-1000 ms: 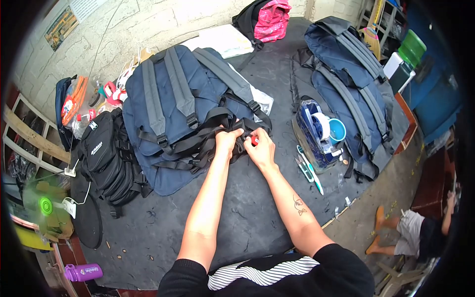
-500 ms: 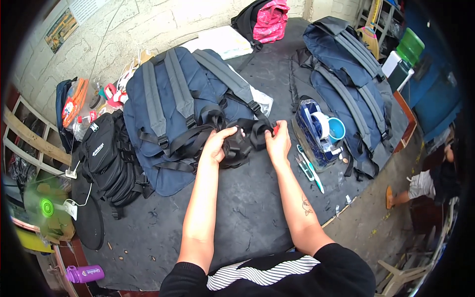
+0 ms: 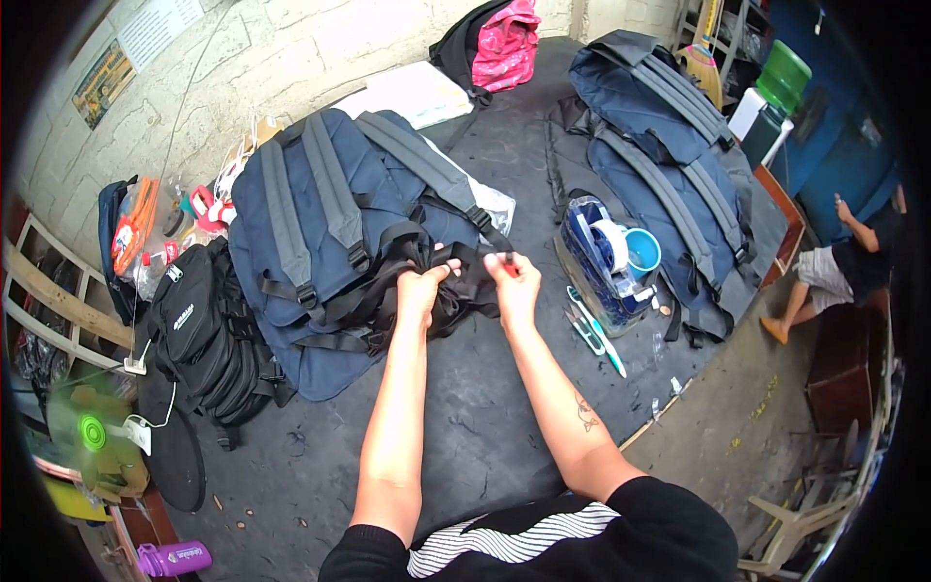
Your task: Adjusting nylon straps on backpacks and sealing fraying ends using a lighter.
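My left hand (image 3: 423,294) is closed round a bunch of black webbing straps (image 3: 467,283), fingers curled over them at the near edge of a pile of navy backpacks (image 3: 374,178). Just to its right, my right hand (image 3: 516,289) pinches the end of the webbing near a grey shoulder strap's buckle. Something small and red shows between the right fingers, too little of it to name. The straps lie bunched and tangled between both hands, and some hang off the backpacks.
More navy backpacks (image 3: 621,179) lie at the right. Nearer stand a clear box (image 3: 606,291) with tape rolls, thread snips (image 3: 585,332) and a turquoise-and-white pen-like tool (image 3: 608,347). A black backpack (image 3: 199,330) and small fan (image 3: 92,433) are left. A person (image 3: 824,267) is beyond the table.
Both hands have drawn closer together, the right one moving left. The webbing is bunched more tightly between them. The person at the right has come further into view.
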Available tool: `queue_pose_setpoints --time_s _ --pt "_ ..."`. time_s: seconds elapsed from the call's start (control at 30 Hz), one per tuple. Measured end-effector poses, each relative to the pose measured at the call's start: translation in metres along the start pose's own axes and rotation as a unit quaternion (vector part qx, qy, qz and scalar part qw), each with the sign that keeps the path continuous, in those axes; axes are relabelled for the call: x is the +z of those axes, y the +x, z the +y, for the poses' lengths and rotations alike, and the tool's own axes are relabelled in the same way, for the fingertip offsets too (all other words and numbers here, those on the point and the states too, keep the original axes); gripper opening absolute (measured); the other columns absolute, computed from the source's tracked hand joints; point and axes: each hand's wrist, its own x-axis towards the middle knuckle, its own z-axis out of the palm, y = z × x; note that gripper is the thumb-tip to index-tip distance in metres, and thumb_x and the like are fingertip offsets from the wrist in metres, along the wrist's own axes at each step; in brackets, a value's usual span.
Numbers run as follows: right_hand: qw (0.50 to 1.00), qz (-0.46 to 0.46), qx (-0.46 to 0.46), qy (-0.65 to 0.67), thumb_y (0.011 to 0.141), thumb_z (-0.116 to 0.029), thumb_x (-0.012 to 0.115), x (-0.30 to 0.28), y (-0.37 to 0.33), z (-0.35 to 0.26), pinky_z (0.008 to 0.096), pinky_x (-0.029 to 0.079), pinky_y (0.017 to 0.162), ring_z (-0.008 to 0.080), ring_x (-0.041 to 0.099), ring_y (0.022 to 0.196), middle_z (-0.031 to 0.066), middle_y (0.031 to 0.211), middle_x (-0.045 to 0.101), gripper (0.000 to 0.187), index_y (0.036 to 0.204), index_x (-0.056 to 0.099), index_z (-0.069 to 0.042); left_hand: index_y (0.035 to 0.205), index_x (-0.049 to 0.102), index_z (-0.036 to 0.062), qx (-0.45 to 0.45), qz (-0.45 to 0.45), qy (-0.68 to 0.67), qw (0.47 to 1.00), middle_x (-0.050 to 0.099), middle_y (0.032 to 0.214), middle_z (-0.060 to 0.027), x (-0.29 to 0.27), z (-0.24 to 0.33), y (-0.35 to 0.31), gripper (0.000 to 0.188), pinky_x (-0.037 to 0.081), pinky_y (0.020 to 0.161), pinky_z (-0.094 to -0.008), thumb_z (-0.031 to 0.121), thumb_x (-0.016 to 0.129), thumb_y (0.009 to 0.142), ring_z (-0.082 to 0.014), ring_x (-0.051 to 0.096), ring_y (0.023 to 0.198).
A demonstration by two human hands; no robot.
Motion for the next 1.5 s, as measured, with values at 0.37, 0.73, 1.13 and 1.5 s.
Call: queue_pose_setpoints --time_s 0.37,0.73,1.13,1.5 --pt "0.992 -0.124 -0.018 0.03 0.082 -0.015 0.062 -0.002 -0.005 0.011 0.0223 0.041 0.06 0.008 0.051 0.062 0.0024 0.071 0.056 0.018 0.088 0.053 -0.001 0.104 0.059 -0.0003 0.023 -0.013 -0.024 0.999 0.063 0.094 -0.0102 -0.002 -0.008 0.008 0.037 0.05 0.077 -0.0283 0.0 0.069 0.069 -0.0181 0.062 0.083" --pt "0.912 -0.102 -0.161 -0.363 0.076 -0.023 0.06 0.002 -0.02 -0.006 0.0375 0.044 0.061 0.0295 0.057 0.068 0.0111 0.078 0.057 0.023 0.081 0.05 -0.003 0.104 0.06 0.0001 0.01 -0.018 0.007 1.0 0.063 0.092 -0.0098 -0.013 -0.013 0.011 0.039 0.049 0.075 -0.0264 -0.007 0.063 0.065 -0.0176 0.061 0.081" --pt "0.92 -0.063 -0.156 -0.353 0.071 -0.019 0.06 0.006 -0.022 -0.006 0.0398 0.045 0.059 0.0318 0.058 0.064 0.0121 0.074 0.057 0.023 0.084 0.046 -0.005 0.106 0.059 -0.0002 0.031 -0.028 0.035 0.999 0.063 0.093 -0.0093 -0.016 -0.015 0.01 0.043 0.048 0.078 -0.0262 -0.007 0.067 0.063 -0.0169 0.061 0.082" --pt "0.875 -0.058 -0.232 -0.42 0.068 -0.019 0.061 0.007 -0.02 -0.016 0.041 0.044 0.057 0.0308 0.057 0.064 0.0095 0.078 0.05 0.024 0.081 0.047 -0.006 0.11 0.057 -0.0016 0.02 -0.055 0.035 0.998 0.063 0.09 -0.0099 -0.012 -0.009 0.003 0.044 0.05 0.075 -0.0257 -0.006 0.065 0.066 -0.0158 0.061 0.079"
